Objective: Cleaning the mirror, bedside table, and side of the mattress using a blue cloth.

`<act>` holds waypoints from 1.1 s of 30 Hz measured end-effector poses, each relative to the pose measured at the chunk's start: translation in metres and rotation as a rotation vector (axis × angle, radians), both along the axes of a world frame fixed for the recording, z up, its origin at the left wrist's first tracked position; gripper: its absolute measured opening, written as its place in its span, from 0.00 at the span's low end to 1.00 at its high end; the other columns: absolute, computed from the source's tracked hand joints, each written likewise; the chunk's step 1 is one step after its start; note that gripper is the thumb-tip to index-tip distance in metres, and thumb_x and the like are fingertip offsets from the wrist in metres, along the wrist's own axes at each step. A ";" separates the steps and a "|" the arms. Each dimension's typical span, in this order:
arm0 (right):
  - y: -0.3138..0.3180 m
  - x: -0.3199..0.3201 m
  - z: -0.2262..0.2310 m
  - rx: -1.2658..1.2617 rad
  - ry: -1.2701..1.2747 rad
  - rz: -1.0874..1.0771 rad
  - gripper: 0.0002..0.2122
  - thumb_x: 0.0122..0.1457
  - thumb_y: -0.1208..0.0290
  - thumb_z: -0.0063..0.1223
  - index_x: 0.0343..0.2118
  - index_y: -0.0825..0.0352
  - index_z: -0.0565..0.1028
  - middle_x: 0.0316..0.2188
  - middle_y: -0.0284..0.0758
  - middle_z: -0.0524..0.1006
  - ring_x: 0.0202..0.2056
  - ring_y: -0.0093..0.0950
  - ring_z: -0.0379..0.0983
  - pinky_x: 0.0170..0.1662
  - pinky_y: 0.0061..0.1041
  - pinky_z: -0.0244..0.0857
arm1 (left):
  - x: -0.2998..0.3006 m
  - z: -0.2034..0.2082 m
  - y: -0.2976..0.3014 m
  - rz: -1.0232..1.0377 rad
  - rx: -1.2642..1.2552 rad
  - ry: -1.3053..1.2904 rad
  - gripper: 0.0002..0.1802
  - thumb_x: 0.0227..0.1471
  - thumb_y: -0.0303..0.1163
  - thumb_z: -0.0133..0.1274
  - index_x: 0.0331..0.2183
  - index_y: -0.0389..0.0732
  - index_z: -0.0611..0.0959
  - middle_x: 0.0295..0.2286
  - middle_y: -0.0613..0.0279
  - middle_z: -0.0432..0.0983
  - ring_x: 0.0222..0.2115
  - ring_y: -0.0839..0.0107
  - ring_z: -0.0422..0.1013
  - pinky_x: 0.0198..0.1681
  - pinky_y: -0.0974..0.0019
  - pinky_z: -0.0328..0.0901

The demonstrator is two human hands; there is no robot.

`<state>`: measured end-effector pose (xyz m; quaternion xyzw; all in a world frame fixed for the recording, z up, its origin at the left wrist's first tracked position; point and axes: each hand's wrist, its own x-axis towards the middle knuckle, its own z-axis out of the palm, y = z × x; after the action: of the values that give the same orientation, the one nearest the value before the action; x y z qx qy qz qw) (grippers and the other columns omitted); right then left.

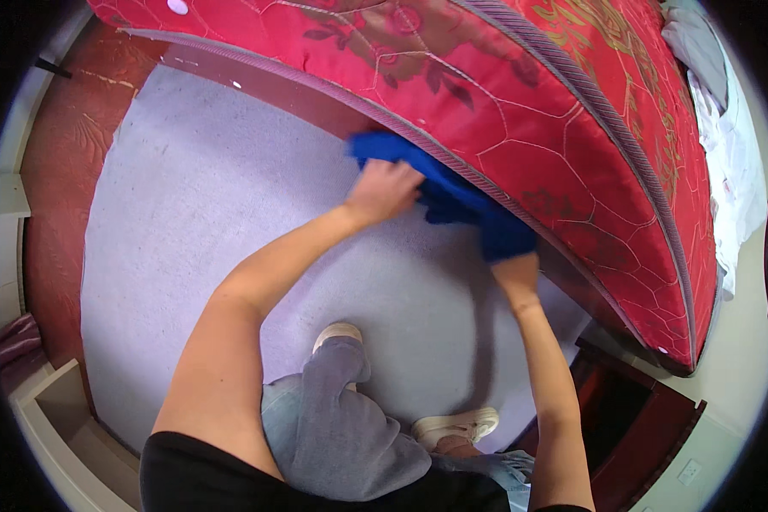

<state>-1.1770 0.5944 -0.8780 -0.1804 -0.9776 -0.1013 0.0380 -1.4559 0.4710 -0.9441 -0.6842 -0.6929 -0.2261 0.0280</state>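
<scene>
Blue cloth (454, 194) lies bunched between both hands (386, 189) (517, 277), each gripping it

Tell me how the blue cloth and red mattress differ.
The blue cloth looks plain; the red mattress is floral-patterned. The cloth is small; the mattress large. The cloth is bunched in the left hand and right hand; the mattress forms a broad slab. Both have fabric surfaces.

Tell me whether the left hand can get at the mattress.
Probably yes: the left hand is close to the mattress, with only the cloth in its grip between them.
</scene>
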 end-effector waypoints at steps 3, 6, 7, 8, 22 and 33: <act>0.003 0.072 0.016 -0.037 0.029 -0.099 0.21 0.56 0.74 0.50 0.55 0.65 0.71 0.57 0.42 0.70 0.58 0.41 0.65 0.63 0.39 0.56 | 0.051 -0.015 0.014 -0.384 -0.008 -0.044 0.26 0.50 0.40 0.54 0.53 0.50 0.76 0.48 0.61 0.72 0.45 0.61 0.68 0.54 0.50 0.60; -0.003 0.125 0.019 -0.055 -0.071 -0.178 0.21 0.53 0.76 0.52 0.53 0.65 0.72 0.55 0.42 0.72 0.57 0.42 0.66 0.62 0.40 0.57 | 0.090 -0.015 0.035 -0.386 0.236 0.041 0.27 0.51 0.40 0.53 0.54 0.50 0.76 0.46 0.65 0.73 0.51 0.56 0.66 0.57 0.49 0.57; -0.002 0.124 0.013 -0.059 -0.078 -0.173 0.21 0.53 0.76 0.52 0.53 0.65 0.72 0.55 0.42 0.72 0.57 0.42 0.66 0.62 0.40 0.57 | 0.085 -0.019 0.033 -0.380 0.232 0.033 0.27 0.51 0.40 0.53 0.54 0.50 0.76 0.46 0.65 0.73 0.51 0.56 0.66 0.57 0.49 0.57; 0.002 0.121 0.005 -0.124 -0.079 -0.138 0.21 0.53 0.76 0.51 0.53 0.65 0.72 0.55 0.42 0.72 0.57 0.42 0.66 0.62 0.40 0.57 | 0.077 -0.024 0.032 -0.386 0.260 0.066 0.27 0.51 0.40 0.53 0.54 0.50 0.76 0.46 0.62 0.73 0.52 0.55 0.65 0.59 0.48 0.56; -0.061 -0.245 -0.044 -0.186 0.202 0.369 0.06 0.54 0.72 0.46 0.26 0.60 0.77 0.25 0.35 0.77 0.32 0.32 0.76 0.41 0.32 0.65 | -0.144 -0.046 -0.020 0.822 0.292 -0.271 0.42 0.46 0.24 0.54 0.56 0.13 0.54 0.55 0.16 0.51 0.61 0.25 0.45 0.68 0.43 0.41; -0.018 -0.032 -0.001 0.026 0.025 -0.035 0.18 0.55 0.72 0.48 0.50 0.61 0.76 0.50 0.40 0.76 0.52 0.36 0.72 0.57 0.34 0.63 | 0.007 0.016 -0.005 0.148 0.205 -0.264 0.32 0.44 0.26 0.58 0.49 0.23 0.65 0.47 0.30 0.63 0.53 0.29 0.57 0.63 0.31 0.43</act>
<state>-1.2089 0.5766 -0.8786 -0.1984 -0.9724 -0.1122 0.0509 -1.4489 0.4665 -0.9281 -0.5893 -0.7123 -0.3805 0.0229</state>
